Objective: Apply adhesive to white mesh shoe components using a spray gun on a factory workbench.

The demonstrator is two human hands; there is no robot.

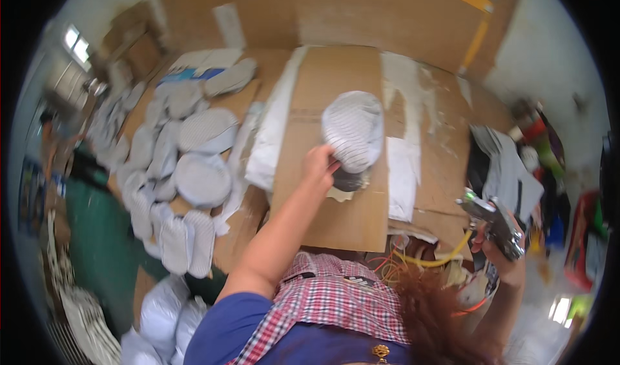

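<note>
On the cardboard board before me lies a grey striped fabric piece that looks like a flat cap (352, 129). My left hand (321, 165) pinches its near left edge between thumb and fingers. A dark piece (349, 182) shows under the near end of the cap; I cannot make out what it is. Off to the right, my right hand (494, 245) is closed around a metal spray gun (494, 223), apart from the board. A yellow hose (433, 262) runs from the gun toward the table's near edge.
Many similar grey caps (203, 179) lie in heaps on the left. White sheets (402, 178) flank the cardboard board (310, 216). Filled plastic bags (165, 310) stand at lower left. Grey fabric pieces (510, 178) hang at right, near a red container (581, 229). Tangled orange cords (391, 265) lie close to my body.
</note>
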